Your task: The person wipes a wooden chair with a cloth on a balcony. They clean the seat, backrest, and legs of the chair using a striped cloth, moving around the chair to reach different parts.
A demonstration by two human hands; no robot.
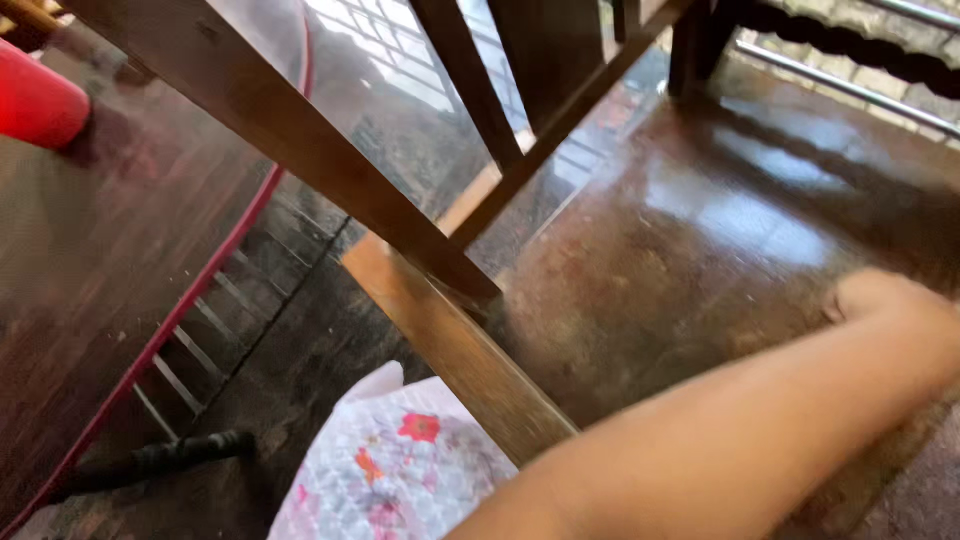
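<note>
While right hand (880, 300) rests blurred on wet wooden bench seat (700, 230) near far edge, finger state unreadable; left hand unseen; seat part glossy.

One chair (640, 250), one red cup (35, 100)

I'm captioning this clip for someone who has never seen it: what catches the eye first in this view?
A bare forearm sweeps in from the bottom right across a glossy dark wooden seat; its hand at the right edge is too blurred to read. Slanting wooden chair rails cut across the middle. A red cup sits top left, and a white floral cloth lies at the bottom.
</note>
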